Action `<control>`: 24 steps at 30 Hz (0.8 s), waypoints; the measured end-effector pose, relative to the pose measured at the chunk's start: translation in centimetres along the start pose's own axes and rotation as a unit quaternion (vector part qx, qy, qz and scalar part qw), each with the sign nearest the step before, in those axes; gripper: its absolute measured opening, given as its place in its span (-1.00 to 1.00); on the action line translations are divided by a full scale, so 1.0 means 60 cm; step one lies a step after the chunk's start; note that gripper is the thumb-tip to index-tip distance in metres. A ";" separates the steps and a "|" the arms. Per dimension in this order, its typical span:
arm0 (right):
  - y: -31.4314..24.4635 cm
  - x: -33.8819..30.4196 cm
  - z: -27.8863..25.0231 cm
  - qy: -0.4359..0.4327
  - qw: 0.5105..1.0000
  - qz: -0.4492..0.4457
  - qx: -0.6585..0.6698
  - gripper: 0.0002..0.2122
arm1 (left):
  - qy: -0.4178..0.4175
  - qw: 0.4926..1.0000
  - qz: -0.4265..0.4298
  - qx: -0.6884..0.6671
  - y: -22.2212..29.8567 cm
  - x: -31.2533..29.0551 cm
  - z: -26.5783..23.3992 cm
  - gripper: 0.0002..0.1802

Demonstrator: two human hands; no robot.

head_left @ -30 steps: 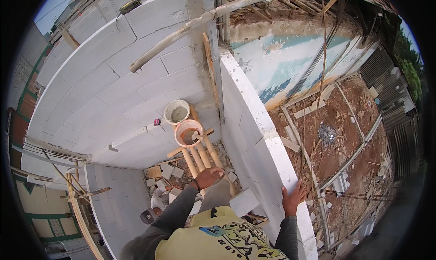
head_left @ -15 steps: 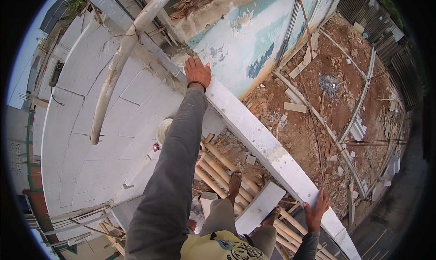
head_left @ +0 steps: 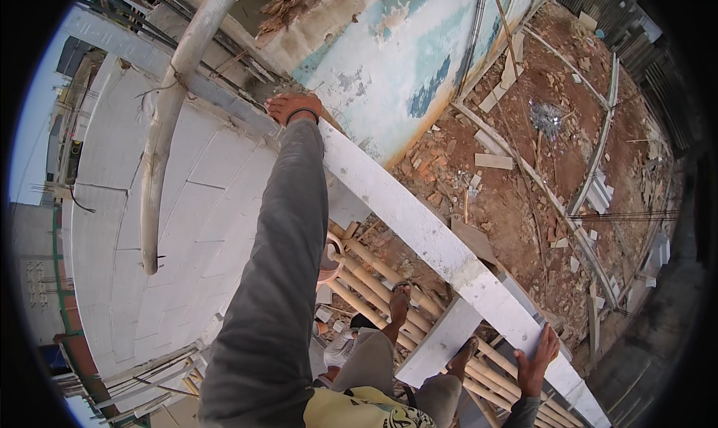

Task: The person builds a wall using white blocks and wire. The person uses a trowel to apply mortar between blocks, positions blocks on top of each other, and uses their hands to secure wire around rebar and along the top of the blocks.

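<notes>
head: left hand [head_left: 295,108] is resting far along white wall [head_left: 419,237], can't tell grip; right hand [head_left: 535,361] nearer along it, part-open, empty

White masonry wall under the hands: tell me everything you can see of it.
The white masonry wall shows chiefly its long, narrow top, slanting from upper left to lower right. The pale surface has small dark marks and a rough greyish patch partway along. The left hand rests at its upper-left end; the right hand rests lower down. Little of its sides shows.
</notes>
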State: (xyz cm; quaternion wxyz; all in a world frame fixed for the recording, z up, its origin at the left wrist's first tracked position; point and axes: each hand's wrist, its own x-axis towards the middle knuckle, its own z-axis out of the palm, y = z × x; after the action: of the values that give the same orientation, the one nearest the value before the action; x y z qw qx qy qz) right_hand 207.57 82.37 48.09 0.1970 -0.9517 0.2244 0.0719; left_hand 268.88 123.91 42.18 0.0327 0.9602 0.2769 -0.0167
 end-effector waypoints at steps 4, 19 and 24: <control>0.002 -0.011 -0.001 0.005 0.999 0.001 -0.032 -0.17 | -0.060 0.995 0.078 0.031 -0.004 -0.012 -0.025 -0.16; 0.017 -0.020 0.010 0.022 1.000 -0.009 -0.003 -0.18 | 0.115 0.959 0.233 -0.117 -0.116 -0.221 0.014 -0.24; 0.013 -0.020 0.004 0.020 1.000 -0.019 -0.011 -0.13 | 0.010 0.935 0.341 -0.095 -0.092 -0.195 0.019 -0.24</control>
State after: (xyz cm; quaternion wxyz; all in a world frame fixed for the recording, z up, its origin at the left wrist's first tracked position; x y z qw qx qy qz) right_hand 206.10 82.28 47.90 0.1833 -0.9592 0.2089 0.0515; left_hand 256.04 122.27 41.36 0.1248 0.9894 -0.0666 0.0316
